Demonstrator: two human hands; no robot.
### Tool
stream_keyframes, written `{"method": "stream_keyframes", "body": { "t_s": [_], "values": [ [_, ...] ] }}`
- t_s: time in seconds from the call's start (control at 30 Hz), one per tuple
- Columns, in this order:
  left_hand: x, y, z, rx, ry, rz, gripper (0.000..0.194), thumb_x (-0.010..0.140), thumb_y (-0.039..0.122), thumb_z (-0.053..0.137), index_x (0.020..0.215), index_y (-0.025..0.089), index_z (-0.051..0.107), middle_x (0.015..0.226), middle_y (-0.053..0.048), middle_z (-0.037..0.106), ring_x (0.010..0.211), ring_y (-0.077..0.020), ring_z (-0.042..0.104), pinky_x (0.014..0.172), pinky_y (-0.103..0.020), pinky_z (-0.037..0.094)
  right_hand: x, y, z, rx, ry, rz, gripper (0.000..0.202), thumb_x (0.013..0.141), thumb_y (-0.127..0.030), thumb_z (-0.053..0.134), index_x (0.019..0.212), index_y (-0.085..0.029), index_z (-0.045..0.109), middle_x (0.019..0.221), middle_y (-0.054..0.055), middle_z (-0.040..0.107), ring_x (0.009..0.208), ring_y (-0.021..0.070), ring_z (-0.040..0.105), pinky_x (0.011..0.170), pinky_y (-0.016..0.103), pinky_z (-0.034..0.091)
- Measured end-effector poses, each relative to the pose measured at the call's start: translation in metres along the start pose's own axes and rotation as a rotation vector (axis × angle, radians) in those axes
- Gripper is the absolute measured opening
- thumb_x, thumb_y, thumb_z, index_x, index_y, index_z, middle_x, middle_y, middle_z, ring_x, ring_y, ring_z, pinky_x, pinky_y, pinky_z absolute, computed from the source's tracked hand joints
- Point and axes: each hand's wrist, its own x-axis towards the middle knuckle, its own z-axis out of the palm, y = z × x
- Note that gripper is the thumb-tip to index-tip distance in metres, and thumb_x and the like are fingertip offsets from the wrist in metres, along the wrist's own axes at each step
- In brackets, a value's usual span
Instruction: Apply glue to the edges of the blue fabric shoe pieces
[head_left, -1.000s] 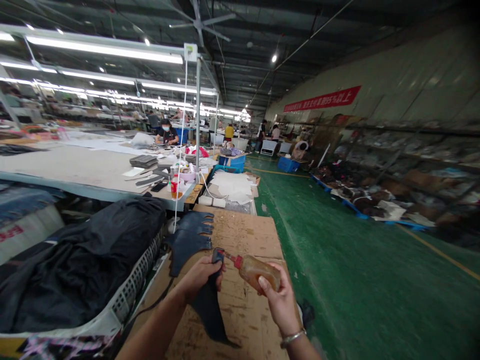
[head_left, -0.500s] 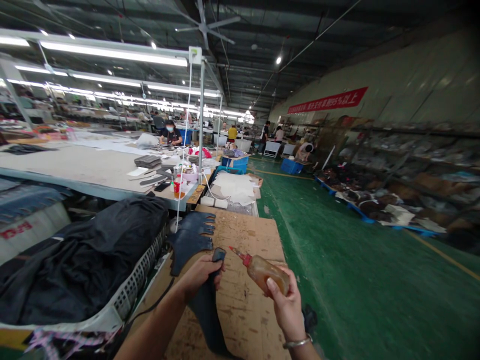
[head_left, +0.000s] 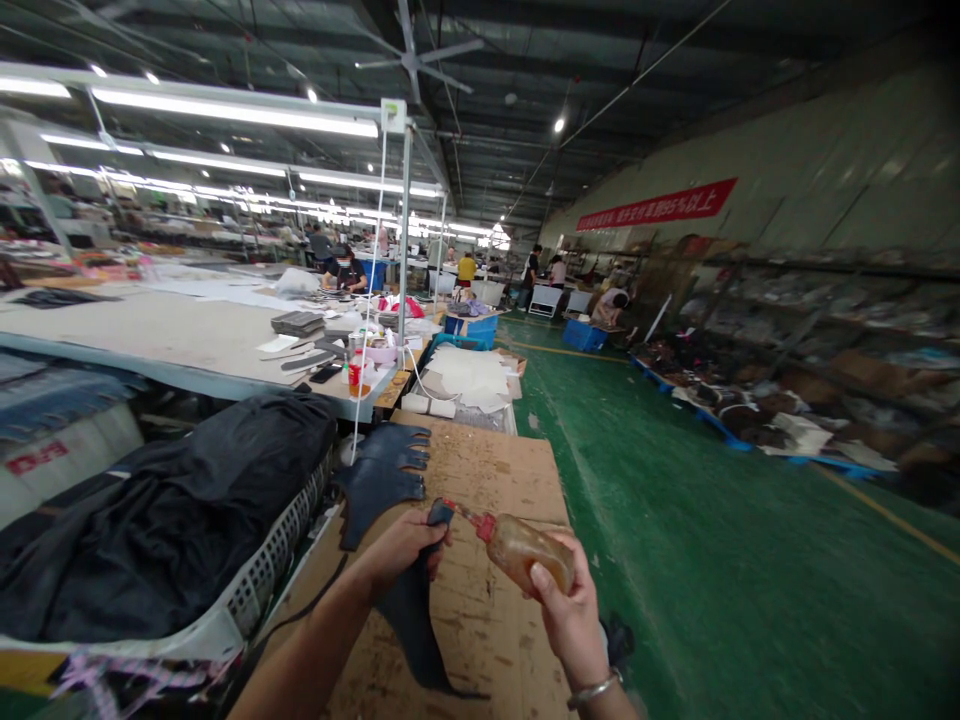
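Note:
My left hand (head_left: 415,545) pinches the top end of a dark blue leather piece (head_left: 415,625), whose long body hangs down over the cardboard. In my right hand (head_left: 566,600) is a clear squeeze bottle (head_left: 525,550) of amber liquid, probably glue, tilted with its red nozzle to the left. The nozzle tip is at the leather's upper end, right by my left thumb; whether it touches I cannot tell. Beyond my left hand, more dark blue leather pieces (head_left: 384,470) with notched edges lie on the cardboard sheet (head_left: 510,630).
To the left stands a white plastic basket (head_left: 262,585) heaped with black cloth (head_left: 172,520). A long worktable (head_left: 150,330) with a red bottle (head_left: 355,372) lies behind it. White sheets (head_left: 469,375) are stacked beyond the cardboard. Green floor (head_left: 675,560) runs along the right; several people work farther back.
My right hand has brought the bottle slightly left, so its nozzle tip has come from a gap to the leather's end. My left hand keeps its grip almost in place.

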Motion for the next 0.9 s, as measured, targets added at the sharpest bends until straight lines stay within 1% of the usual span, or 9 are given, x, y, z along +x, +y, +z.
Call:
{"method": "stream_keyframes", "body": {
  "t_s": [0.1, 0.2, 0.27, 0.37, 0.47, 0.57, 0.67, 0.77, 0.9],
  "values": [
    [0.001, -0.001, 0.0, 0.013, -0.023, 0.011, 0.036, 0.066, 0.053, 0.067, 0.065, 0.019, 0.055, 0.043, 0.006, 0.047, 0.043, -0.0115, 0.039, 0.05, -0.026, 0.033, -0.002, 0.0, 0.001, 0.02, -0.087, 0.034, 0.044, 0.064, -0.043, 0.078, 0.099, -0.023, 0.058, 0.082, 0.001, 0.063, 0.068, 0.0181, 0.059, 0.055, 0.027, 0.051],
    [0.001, 0.0, 0.001, -0.015, -0.065, 0.005, 0.036, 0.067, 0.052, 0.068, 0.066, 0.018, 0.056, 0.044, 0.006, 0.047, 0.044, -0.0108, 0.039, 0.05, -0.026, 0.033, -0.003, -0.001, 0.004, 0.015, -0.081, 0.071, 0.044, 0.065, -0.044, 0.077, 0.098, -0.022, 0.058, 0.08, 0.001, 0.062, 0.063, 0.0171, 0.056, 0.047, 0.025, 0.048],
    [0.0, 0.0, 0.0, -0.068, -0.06, -0.017, 0.037, 0.066, 0.051, 0.069, 0.067, 0.017, 0.055, 0.045, 0.006, 0.047, 0.044, -0.0097, 0.038, 0.05, -0.025, 0.032, -0.001, 0.001, 0.003, 0.008, -0.036, 0.059, 0.043, 0.065, -0.044, 0.077, 0.097, -0.022, 0.058, 0.085, 0.003, 0.062, 0.068, 0.0183, 0.058, 0.049, 0.026, 0.049],
    [0.0, 0.0, -0.002, -0.144, -0.005, -0.054, 0.037, 0.064, 0.05, 0.072, 0.068, 0.017, 0.055, 0.043, 0.007, 0.045, 0.043, -0.0089, 0.037, 0.048, -0.024, 0.032, 0.001, 0.003, -0.004, 0.024, 0.015, 0.036, 0.042, 0.066, -0.044, 0.077, 0.098, -0.023, 0.058, 0.091, 0.003, 0.061, 0.075, 0.0198, 0.059, 0.053, 0.026, 0.052],
    [0.001, 0.001, -0.002, -0.176, 0.024, -0.048, 0.037, 0.064, 0.049, 0.073, 0.068, 0.017, 0.055, 0.041, 0.008, 0.043, 0.042, -0.0083, 0.037, 0.049, -0.024, 0.033, 0.001, 0.001, -0.007, 0.06, -0.032, 0.03, 0.043, 0.066, -0.044, 0.077, 0.099, -0.024, 0.057, 0.088, 0.002, 0.061, 0.072, 0.0187, 0.058, 0.054, 0.026, 0.052],
    [0.0, 0.001, -0.001, -0.178, 0.01, -0.025, 0.035, 0.066, 0.047, 0.072, 0.068, 0.017, 0.055, 0.042, 0.007, 0.044, 0.042, -0.008, 0.038, 0.051, -0.024, 0.036, 0.001, -0.003, -0.004, 0.055, -0.083, 0.051, 0.044, 0.064, -0.044, 0.078, 0.098, -0.023, 0.058, 0.084, 0.002, 0.063, 0.07, 0.0193, 0.059, 0.051, 0.026, 0.051],
    [-0.001, 0.001, -0.001, -0.156, 0.006, -0.018, 0.033, 0.067, 0.046, 0.071, 0.069, 0.016, 0.056, 0.042, 0.007, 0.045, 0.043, -0.0084, 0.038, 0.05, -0.024, 0.034, 0.003, -0.002, -0.004, 0.039, -0.041, 0.068, 0.044, 0.063, -0.044, 0.078, 0.096, -0.024, 0.058, 0.086, 0.002, 0.064, 0.07, 0.0198, 0.06, 0.049, 0.026, 0.049],
    [-0.001, 0.0, -0.001, -0.149, 0.015, 0.0, 0.032, 0.068, 0.045, 0.07, 0.068, 0.017, 0.055, 0.044, 0.006, 0.045, 0.044, -0.0088, 0.038, 0.048, -0.024, 0.033, 0.004, 0.0, -0.009, 0.044, 0.002, 0.051, 0.042, 0.064, -0.044, 0.078, 0.096, -0.024, 0.058, 0.088, 0.002, 0.064, 0.071, 0.0192, 0.059, 0.052, 0.026, 0.05],
    [0.0, -0.002, 0.003, -0.165, 0.01, -0.005, 0.034, 0.067, 0.046, 0.072, 0.068, 0.016, 0.055, 0.044, 0.007, 0.045, 0.042, -0.0081, 0.037, 0.047, -0.023, 0.033, 0.0, -0.002, -0.011, 0.075, -0.059, 0.057, 0.046, 0.063, -0.044, 0.078, 0.098, -0.024, 0.058, 0.082, 0.0, 0.065, 0.068, 0.0188, 0.06, 0.054, 0.027, 0.051]
  ]
}}
